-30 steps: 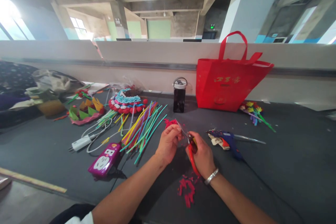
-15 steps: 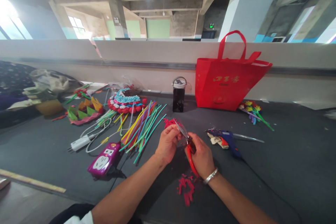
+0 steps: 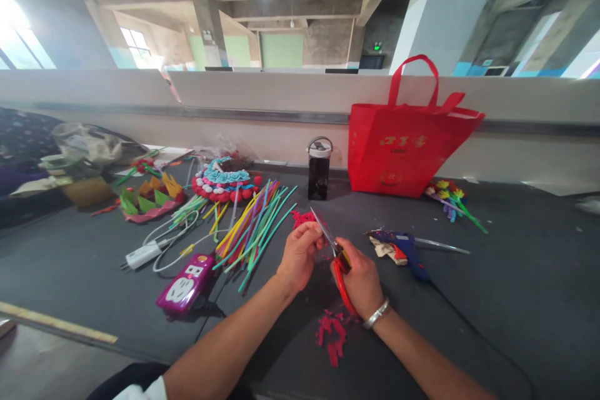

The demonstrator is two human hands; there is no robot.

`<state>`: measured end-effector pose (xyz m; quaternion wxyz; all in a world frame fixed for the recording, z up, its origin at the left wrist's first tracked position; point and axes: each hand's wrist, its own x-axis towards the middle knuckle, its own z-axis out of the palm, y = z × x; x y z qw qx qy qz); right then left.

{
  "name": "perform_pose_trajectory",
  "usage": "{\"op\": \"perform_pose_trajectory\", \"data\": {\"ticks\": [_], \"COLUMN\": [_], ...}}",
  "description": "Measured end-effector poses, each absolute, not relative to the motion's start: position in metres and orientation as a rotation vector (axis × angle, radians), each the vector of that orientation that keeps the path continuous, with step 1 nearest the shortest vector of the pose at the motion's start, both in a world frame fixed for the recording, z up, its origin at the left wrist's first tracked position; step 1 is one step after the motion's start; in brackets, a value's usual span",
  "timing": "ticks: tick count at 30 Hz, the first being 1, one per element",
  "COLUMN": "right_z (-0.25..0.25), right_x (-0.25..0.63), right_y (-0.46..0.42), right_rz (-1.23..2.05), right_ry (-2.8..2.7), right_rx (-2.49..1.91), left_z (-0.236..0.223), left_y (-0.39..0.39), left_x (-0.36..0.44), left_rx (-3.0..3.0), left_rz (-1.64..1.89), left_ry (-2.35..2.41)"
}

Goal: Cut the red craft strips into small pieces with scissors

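My right hand (image 3: 361, 279) is closed round the red handles of a pair of scissors (image 3: 342, 284), and their blades point away from me and to the left. My left hand (image 3: 300, 257) is pinched beside the blades; what lies between its fingertips is too small to make out. Just beyond the left fingers lies a heap of red scraps (image 3: 302, 219). Nearer to me, below the scissors, several red cut strips (image 3: 334, 337) are scattered on the dark table (image 3: 281, 350).
Coloured stems (image 3: 257, 225), a purple power socket (image 3: 185, 287) and a white charger (image 3: 143, 255) lie to the left. Behind stand a black bottle (image 3: 319, 178) and a red bag (image 3: 398, 150). A blue glue gun (image 3: 407, 250) with its cord lies at right.
The scissor blades have shifted very slightly at the left fingertips. Both hands stay in nearly the same place, and the things on the table have not moved.
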<state>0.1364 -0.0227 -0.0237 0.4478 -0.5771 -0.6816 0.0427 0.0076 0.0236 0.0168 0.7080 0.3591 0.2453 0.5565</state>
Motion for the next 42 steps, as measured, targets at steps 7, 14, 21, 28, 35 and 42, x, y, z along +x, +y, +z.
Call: {"op": "perform_pose_trajectory", "data": {"ticks": [7,14,21,28,35,42], "right_z": [-0.024,-0.015,-0.009,-0.013,-0.011,-0.009], "right_x": [0.138,0.147,0.144,0.144,0.145,0.145], "right_y": [-0.021,-0.019,-0.02,-0.019,-0.017,-0.018], "right_rz": [0.142,0.308,0.478,0.488,0.45,0.7], "right_ry": [-1.609,-1.3,-1.239,-1.24,-1.248,-1.135], "right_rx": [-1.406,-1.343,-1.267,-1.27,-1.281,-1.136], "left_z": [0.015,0.011,0.007,0.007,0.01,0.002], "left_y": [0.026,0.025,0.019,0.018,0.016,0.028], "left_x": [0.007,0.008,0.012,0.011,0.011,0.009], "left_rx": [0.825,1.077,1.677,1.868,1.799,1.137], "left_rz": [1.264,1.269,1.193,1.197,1.186,0.938], "left_ry": [0.532,0.759,1.033,0.981,0.913,0.861]}}
